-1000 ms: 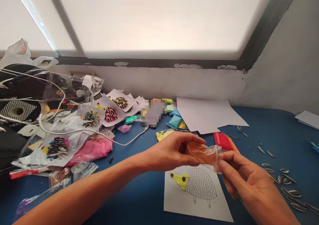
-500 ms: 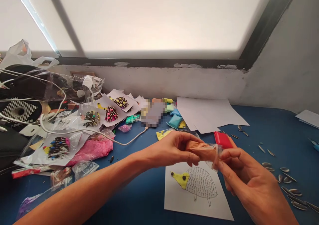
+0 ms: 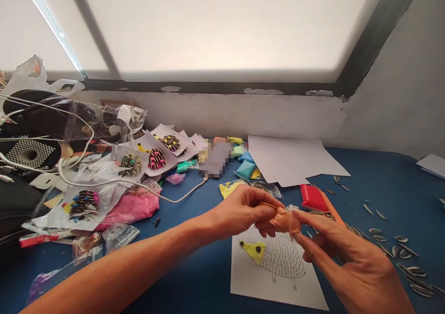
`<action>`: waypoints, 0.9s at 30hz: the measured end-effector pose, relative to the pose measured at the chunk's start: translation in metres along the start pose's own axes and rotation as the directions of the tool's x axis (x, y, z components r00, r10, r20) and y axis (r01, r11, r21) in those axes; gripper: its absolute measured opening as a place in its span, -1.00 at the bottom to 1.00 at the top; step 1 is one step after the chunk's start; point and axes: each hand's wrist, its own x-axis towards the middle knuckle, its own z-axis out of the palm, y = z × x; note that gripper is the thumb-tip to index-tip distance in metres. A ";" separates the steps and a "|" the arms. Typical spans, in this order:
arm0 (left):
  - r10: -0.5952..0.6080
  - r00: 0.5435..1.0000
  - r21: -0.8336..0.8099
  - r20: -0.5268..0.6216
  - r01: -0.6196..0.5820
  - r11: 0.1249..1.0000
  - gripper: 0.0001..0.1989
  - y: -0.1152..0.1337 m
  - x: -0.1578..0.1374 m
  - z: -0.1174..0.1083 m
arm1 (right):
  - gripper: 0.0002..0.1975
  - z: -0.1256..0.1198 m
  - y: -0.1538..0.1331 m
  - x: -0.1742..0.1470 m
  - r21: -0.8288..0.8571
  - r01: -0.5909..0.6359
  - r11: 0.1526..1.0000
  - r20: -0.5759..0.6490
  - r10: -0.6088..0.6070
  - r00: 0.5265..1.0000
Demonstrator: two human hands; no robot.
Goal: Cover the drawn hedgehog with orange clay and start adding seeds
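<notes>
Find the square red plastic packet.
In the head view, the red packet lies right of centre on the blue table, between white paper and your right hand.

The left hand [image 3: 236, 214] is now laying its thumb across the packet [image 3: 282, 221], which is bunching up shorter and more crumpled. The right hand [image 3: 354, 256] is edging closer to it, uncovering more seeds [image 3: 360, 233] and orange strip [image 3: 334, 208] behind.
</notes>
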 end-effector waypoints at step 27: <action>-0.023 0.990 0.107 0.140 0.008 0.994 -0.64 0.009 -0.003 0.002 | -0.82 0.007 -0.007 0.004 -0.177 0.150 0.973 -0.014 -0.154 0.988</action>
